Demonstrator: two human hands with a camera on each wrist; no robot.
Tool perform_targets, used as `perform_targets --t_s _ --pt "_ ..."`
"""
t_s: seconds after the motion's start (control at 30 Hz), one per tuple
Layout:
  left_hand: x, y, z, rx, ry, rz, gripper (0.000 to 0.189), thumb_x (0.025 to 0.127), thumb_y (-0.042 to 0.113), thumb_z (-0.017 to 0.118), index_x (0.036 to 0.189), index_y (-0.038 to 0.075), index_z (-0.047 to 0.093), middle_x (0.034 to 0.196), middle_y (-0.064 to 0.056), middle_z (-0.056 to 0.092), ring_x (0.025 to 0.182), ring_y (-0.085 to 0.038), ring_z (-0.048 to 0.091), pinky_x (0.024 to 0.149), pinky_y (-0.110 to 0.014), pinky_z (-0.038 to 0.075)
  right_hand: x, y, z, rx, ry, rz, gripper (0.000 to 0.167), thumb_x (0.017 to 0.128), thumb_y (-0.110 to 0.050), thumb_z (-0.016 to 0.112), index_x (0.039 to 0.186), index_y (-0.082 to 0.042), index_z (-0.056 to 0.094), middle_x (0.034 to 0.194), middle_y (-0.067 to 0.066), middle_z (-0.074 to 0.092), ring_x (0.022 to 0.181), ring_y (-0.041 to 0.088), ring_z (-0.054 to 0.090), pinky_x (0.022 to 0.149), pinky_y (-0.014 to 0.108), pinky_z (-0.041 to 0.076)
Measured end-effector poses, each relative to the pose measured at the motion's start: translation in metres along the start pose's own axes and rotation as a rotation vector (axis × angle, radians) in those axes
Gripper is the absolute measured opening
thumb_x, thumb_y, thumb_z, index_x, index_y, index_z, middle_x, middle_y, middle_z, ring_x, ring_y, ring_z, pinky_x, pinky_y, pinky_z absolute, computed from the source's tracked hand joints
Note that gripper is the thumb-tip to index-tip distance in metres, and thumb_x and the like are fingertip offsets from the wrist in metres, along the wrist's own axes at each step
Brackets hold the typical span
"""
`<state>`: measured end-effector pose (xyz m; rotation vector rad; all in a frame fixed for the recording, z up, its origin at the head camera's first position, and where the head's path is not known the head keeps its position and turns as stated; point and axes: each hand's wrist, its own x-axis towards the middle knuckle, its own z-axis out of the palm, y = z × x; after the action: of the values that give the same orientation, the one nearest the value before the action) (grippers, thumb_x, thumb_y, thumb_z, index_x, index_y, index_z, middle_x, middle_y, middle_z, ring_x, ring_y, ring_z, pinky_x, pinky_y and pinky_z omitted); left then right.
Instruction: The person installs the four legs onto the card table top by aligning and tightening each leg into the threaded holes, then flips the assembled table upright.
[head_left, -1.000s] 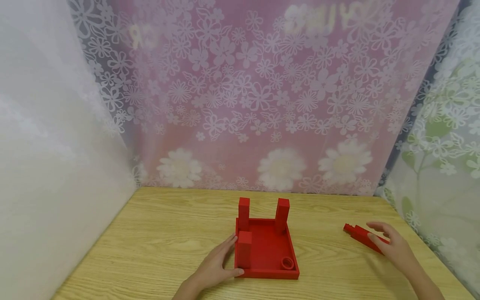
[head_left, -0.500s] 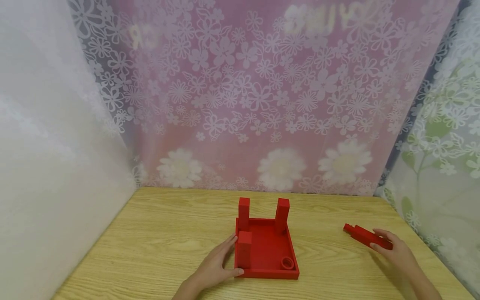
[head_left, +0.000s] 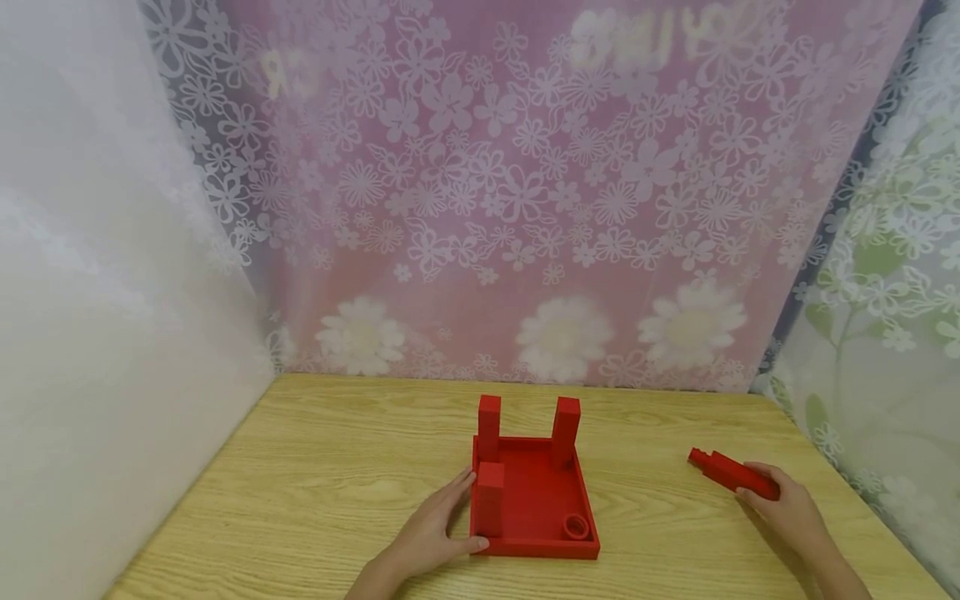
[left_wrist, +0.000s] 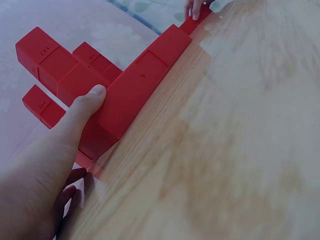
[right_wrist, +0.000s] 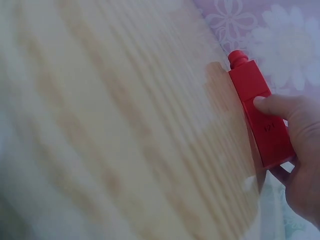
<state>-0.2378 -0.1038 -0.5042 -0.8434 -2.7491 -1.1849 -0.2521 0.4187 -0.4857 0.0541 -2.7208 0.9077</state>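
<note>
In the head view a shallow red tray (head_left: 536, 500) lies on the table with three square red posts (head_left: 491, 500) standing upright at its corners. A round threaded ring (head_left: 576, 527) sits at its near right corner. My left hand (head_left: 426, 533) holds the near left corner, thumb on the front wall (left_wrist: 142, 82) and fingers along the left side. Off to the right, my right hand (head_left: 791, 512) grips a loose red post (head_left: 723, 472) by one end, low over the table. Its far end carries a round threaded peg (right_wrist: 238, 58), seen in the right wrist view.
A wood-grain table (head_left: 337, 458) lies under everything. Behind it hangs a pink flowered cloth (head_left: 480, 208), with pale sheets at the left (head_left: 112, 292) and right (head_left: 900, 292). A stretch of table separates the tray from the loose post.
My right hand has come down onto the loose post and closed its thumb and fingers round the near end. The left hand and the tray stay in place.
</note>
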Motion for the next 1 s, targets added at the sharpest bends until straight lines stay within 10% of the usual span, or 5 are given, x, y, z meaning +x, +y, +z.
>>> perform_targets --t_s 0.6,0.87,1.0 --pt "-0.001 0.001 0.000 0.009 0.014 0.021 0.089 0.079 0.059 0.061 0.147 0.016 0.023 0.148 -0.002 0.025 0.130 -0.028 0.030 0.096 -0.055 0.030 -0.001 -0.010 0.000 0.004 0.078 0.001 0.044 0.089 -0.019 0.062 0.120 0.008 0.048 0.115 0.037 0.047 0.095 0.047 0.048 0.073 0.051 0.040" --pt "0.000 0.000 0.001 -0.007 0.007 0.006 0.090 0.078 0.061 0.060 0.147 0.019 0.022 0.149 0.001 0.023 0.130 -0.027 0.028 0.097 -0.055 0.029 -0.002 -0.026 -0.005 0.019 0.090 -0.066 0.044 0.084 -0.019 0.069 0.117 0.006 0.054 0.108 0.029 0.055 0.080 -0.007 0.045 0.061 0.025 0.043" --pt "0.000 0.000 0.001 -0.001 0.009 0.013 0.090 0.078 0.061 0.060 0.147 0.018 0.022 0.149 0.002 0.023 0.130 -0.027 0.028 0.097 -0.055 0.029 -0.002 -0.033 -0.005 0.016 0.100 -0.107 0.042 0.081 -0.015 0.071 0.115 0.005 0.055 0.105 0.027 0.057 0.077 -0.013 0.041 0.059 0.020 0.043"
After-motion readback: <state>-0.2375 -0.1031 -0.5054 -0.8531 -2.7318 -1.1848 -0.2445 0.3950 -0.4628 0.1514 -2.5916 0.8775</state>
